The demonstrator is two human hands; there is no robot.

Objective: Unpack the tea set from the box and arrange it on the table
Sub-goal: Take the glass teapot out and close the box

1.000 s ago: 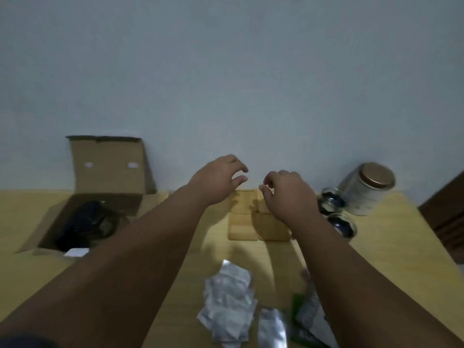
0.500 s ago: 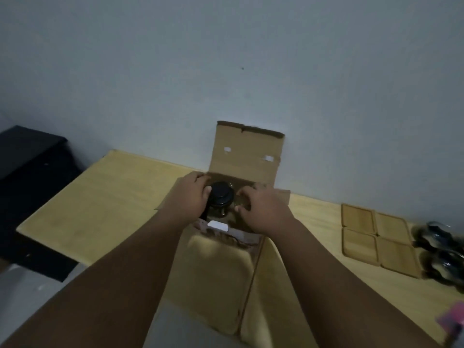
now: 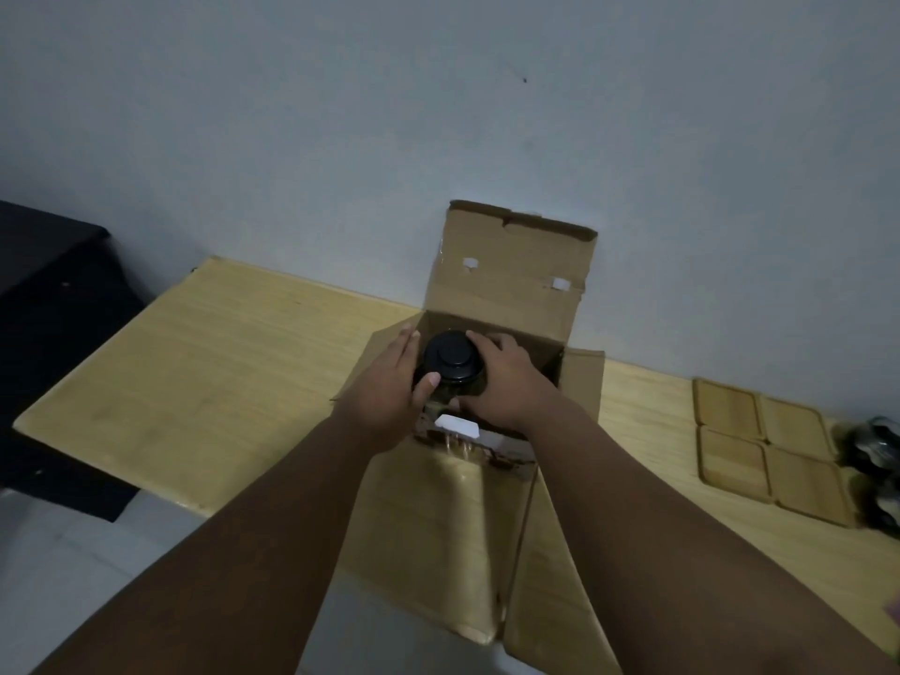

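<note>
An open cardboard box (image 3: 511,280) stands on the wooden table (image 3: 219,372), its flaps spread out. A teapot with a black round lid (image 3: 448,355) sits in the box's opening. My left hand (image 3: 389,397) grips the pot's left side, thumb across its front. On the right side my right hand (image 3: 506,382) wraps around it, fingers reaching behind the lid. Four wooden coasters (image 3: 764,445) lie in a square at the right. Dark glass cups (image 3: 876,440) stand beyond them at the frame's edge.
A white wall rises right behind the table. A black piece of furniture (image 3: 53,304) stands left of the table. A white label (image 3: 458,425) sticks to the box's torn front edge. The table's left part holds nothing.
My view swung left from the coasters to the box. Both hands went from above the coasters to the teapot, and they now hold it higher in the box's opening.
</note>
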